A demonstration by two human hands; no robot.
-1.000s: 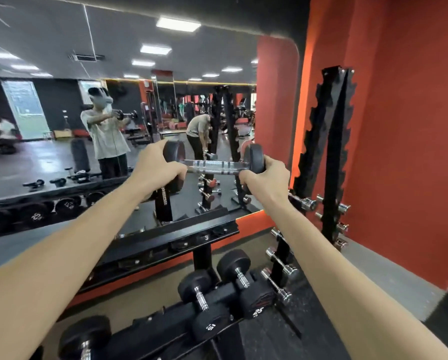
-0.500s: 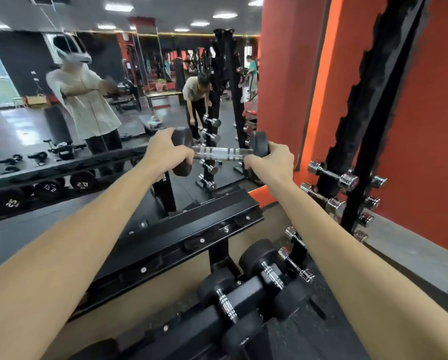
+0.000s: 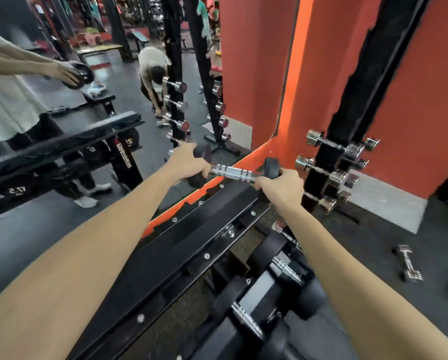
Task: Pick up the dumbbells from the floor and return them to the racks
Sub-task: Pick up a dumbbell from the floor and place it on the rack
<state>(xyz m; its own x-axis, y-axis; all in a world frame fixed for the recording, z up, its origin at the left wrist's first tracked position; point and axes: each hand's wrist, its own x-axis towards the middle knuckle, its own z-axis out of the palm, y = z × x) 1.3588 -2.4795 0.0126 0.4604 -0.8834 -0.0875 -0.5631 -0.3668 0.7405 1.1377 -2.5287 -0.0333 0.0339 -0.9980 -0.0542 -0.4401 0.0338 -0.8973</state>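
Both hands hold one dumbbell in air, just above top shelf of rack. Left hand curls round left black head. Right hand curls round right head; exact finger spots hard to see. Shiny bar between hands is bare. Dumbbell looks heavy, hard, will not bend. Round heads may roll. Bar has rough rings, best place to grab. Set down slow, keep fingers out from under. Small silver dumbbell lies on floor at right.

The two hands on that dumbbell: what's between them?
In the head view, only the dumbbell's bare chrome handle runs between the left hand and right hand, which grip its black ends.
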